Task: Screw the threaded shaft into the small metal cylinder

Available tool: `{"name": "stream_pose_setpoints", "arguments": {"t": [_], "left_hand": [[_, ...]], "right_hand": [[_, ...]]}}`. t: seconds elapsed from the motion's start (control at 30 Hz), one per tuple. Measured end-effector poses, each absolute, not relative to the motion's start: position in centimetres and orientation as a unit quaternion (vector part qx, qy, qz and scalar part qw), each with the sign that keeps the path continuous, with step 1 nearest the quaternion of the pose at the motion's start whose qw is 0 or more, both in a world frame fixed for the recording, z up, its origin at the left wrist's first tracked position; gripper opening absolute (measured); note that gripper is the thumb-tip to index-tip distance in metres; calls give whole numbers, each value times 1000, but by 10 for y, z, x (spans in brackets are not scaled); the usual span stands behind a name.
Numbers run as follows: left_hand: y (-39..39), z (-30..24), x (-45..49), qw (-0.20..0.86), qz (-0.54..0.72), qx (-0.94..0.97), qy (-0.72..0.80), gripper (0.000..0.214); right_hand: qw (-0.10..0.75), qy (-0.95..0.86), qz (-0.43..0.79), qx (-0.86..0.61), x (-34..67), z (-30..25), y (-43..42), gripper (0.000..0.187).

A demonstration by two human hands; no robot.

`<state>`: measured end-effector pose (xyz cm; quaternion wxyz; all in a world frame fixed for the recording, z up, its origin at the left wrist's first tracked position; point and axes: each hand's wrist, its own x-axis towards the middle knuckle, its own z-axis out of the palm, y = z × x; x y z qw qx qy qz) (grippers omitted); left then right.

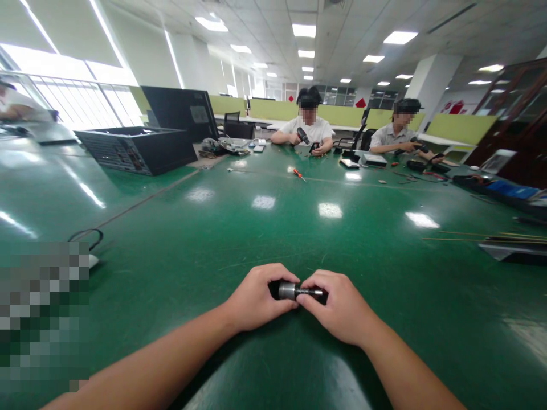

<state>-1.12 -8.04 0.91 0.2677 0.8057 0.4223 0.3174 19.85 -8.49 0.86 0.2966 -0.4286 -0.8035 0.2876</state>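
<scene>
Both hands meet over the green table, low in the middle of the head view. My left hand (257, 296) curls its thumb and fingers around the thick grey end of a small cylindrical metal part (287, 290). From that cylinder a thinner dark shaft with a bright tip points right. My right hand (339, 302) is closed around this shaft, thumb and fingertips pinching it close to the cylinder. The part lies roughly level, and its left end is partly in shadow inside my left hand. I cannot tell its exact kind.
An orange-handled screwdriver (299, 174) lies farther out on the green table (205, 228). A black computer case (141, 149) stands back left. Two people sit opposite, each with a power drill (303, 135). Thin rods (491, 237) rest at the right. A blurred-out patch covers the left.
</scene>
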Motion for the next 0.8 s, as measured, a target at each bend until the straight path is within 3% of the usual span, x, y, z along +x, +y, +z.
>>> {"name": "stream_pose_setpoints", "arguments": {"t": [0.8], "left_hand": [[-76, 12, -14, 279, 235, 849, 383, 29]], "right_hand": [[246, -815, 302, -429, 199, 6, -85, 3]]}}
